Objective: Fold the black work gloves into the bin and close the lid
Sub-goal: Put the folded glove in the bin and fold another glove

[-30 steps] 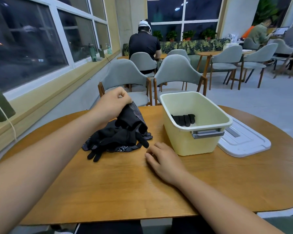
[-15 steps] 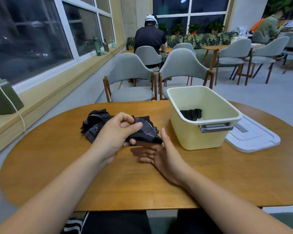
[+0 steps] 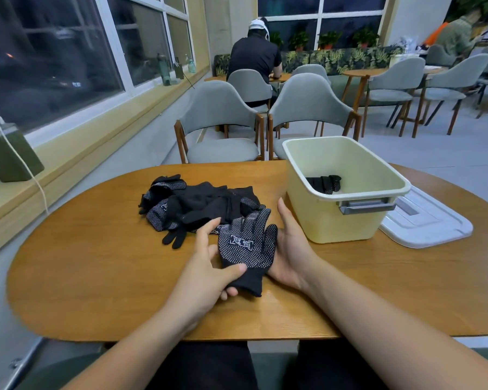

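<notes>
Head view: glove [image 3: 247, 249] flat on right hand [image 3: 292, 251]; left hand [image 3: 206, 274] pinches cuff

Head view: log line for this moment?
left hand pinches glove cuff | right hand open, supporting glove | pile on table | bin holds folded glove | lid off

Both forearms are reaching forward and converging. Left hand [image 3: 206, 274] is pinching the cuff of a black glove [image 3: 248, 249], thumb on top, forefinger extended. Right hand [image 3: 290, 249] is lying palm turned up, fingers straight, supporting the glove
</notes>
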{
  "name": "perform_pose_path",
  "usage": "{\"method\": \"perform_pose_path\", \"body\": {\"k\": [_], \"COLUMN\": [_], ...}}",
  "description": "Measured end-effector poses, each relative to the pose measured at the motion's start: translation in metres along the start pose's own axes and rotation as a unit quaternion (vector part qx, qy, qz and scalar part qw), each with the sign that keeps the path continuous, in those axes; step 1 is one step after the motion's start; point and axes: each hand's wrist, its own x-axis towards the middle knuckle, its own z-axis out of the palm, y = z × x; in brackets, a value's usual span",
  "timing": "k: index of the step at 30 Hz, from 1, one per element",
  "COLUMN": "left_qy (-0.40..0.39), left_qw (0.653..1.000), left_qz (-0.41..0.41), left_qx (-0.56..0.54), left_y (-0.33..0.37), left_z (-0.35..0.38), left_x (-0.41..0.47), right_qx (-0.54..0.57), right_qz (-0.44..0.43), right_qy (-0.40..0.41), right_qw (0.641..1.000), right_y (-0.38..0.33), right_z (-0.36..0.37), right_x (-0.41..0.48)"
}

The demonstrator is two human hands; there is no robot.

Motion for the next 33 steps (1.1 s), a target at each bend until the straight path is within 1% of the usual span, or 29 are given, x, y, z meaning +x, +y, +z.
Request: {"method": "perform_pose_path", "body": {"k": [6, 11, 12, 15, 17, 21, 24, 26, 27, 28, 30, 33], "left_qy": [-0.028, -0.051, -0.05, -0.051, -0.057, -0.047, -0.028, -0.023, -0.024, -0.031, -0.056, -0.067], "left_qw": [0.987, 0.972, 0.965, 0.923, 0.908, 0.898, 0.878, 0.862, 0.857, 0.852, 0.848, 0.842], "left_qz": [0.012, 0.056, 0.067, 0.099, 0.101, 0.111, 0.131, 0.141, 0.145, 0.147, 0.138, 0.141], "left_qx": [0.155, 0.223, 0.25, 0.368, 0.403, 0.424, 0.46, 0.486, 0.495, 0.501, 0.509, 0.515], "left_y": [-0.009, -0.022, -0.023, -0.022, -0.021, -0.025, -0.026, -0.025, -0.024, -0.024, -0.026, -0.033], "left_z": [-0.001, -0.008, -0.011, -0.018, -0.02, -0.024, -0.025, -0.025, -0.025, -0.025, -0.026, -0.026], "left_x": [-0.005, -0.004, -0.004, -0.004, -0.003, -0.003, -0.006, -0.009, -0.01, -0.011, -0.011, -0.011], "right_qx": [-0.025, -0.046, -0.049, -0.07, -0.096, -0.184, -0.259, -0.322, -0.364, -0.417, -0.526, -0.646], "right_qz": [0.012, 0.027, 0.028, 0.029, 0.02, -0.025, -0.057, -0.083, -0.098, -0.116, -0.147, -0.144], "right_qy": [0.017, 0.031, 0.026, 0.034, 0.061, 0.144, 0.155, 0.153, 0.154, 0.155, 0.15, 0.083], "right_qw": [0.999, 0.998, 0.998, 0.997, 0.993, 0.972, 0.952, 0.931, 0.913, 0.888, 0.824, 0.745], "right_y": [0.0, -0.002, -0.003, -0.004, -0.005, -0.009, -0.014, -0.017, -0.018, -0.018, -0.014, -0.003], "right_z": [-0.003, -0.003, -0.003, -0.004, -0.005, -0.005, 0.0, 0.006, 0.007, 0.005, 0.0, -0.006], "right_x": [0.002, 0.003, 0.004, 0.008, 0.012, 0.018, 0.015, 0.009, 0.005, 0.0, -0.007, -0.018]}}
